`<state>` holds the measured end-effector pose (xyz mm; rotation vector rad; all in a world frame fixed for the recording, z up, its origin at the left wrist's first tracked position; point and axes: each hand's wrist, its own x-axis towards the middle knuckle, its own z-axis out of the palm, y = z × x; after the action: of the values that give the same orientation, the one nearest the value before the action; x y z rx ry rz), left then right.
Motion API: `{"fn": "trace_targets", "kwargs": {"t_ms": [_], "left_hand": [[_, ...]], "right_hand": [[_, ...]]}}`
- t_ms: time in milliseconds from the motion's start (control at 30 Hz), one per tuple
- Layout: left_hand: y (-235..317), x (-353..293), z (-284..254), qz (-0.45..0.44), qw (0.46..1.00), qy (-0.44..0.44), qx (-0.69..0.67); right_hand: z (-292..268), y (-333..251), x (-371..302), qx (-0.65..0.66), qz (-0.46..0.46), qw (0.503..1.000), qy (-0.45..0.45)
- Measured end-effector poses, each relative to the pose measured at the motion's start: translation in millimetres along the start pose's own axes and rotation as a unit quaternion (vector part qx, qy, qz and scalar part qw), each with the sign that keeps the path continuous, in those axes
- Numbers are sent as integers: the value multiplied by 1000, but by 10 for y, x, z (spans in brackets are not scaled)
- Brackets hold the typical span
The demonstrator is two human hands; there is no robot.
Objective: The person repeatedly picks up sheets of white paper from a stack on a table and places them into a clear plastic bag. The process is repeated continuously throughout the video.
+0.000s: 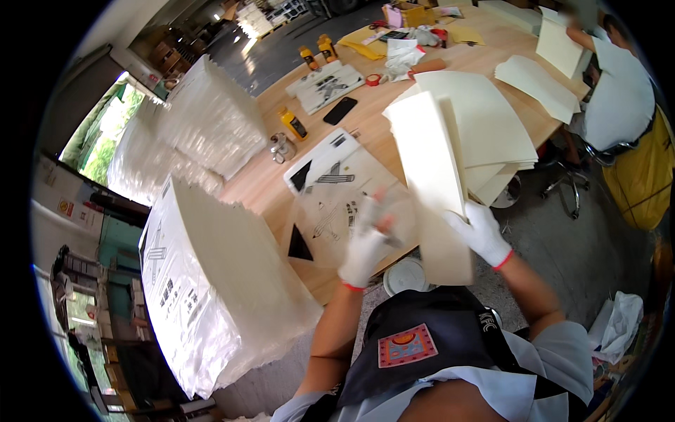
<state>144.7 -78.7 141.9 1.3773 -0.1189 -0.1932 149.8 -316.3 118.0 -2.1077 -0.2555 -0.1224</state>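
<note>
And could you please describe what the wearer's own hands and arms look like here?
The left hand and right hand wear white gloves with narrow red trim at the wrists. Motion blur hides the left glove's finger details. The forearms are bare, and pale blue-grey short sleeves cover the upper arms.

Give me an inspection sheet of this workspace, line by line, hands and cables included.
Surface: wooden table, partly covered.
Work items: cream stack, held; loose sheets fanned beyond it; printed plastic lying flat.
Clutter: phone, bottles, red tape.
Hands: white-gloved; left hand blurred, over the plastic, grip unclear; right hand grips the stack's edge.
Cables: nothing seen.
Surroundings: wrapped packs at left, co-worker at right.
</note>
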Motion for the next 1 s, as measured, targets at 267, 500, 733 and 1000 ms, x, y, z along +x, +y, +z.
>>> {"fn": "trace_targets", "kwargs": {"t_ms": [267, 500, 733, 1000], "left_hand": [[655, -255, -424, 93, 989, 104, 44], [-572, -1018, 142, 90, 946, 81, 302], [-84, -302, 302, 234, 890, 14, 391], [-888, 149, -112, 130, 957, 78, 249]], "right_hand": [[-115, -400, 200, -391, -314, 848, -169], [309, -148, 673, -107, -122, 918, -362], [1006, -284, 807, -243, -133, 925, -259], [1148, -18, -45, -171, -106, 954, -222]]}}
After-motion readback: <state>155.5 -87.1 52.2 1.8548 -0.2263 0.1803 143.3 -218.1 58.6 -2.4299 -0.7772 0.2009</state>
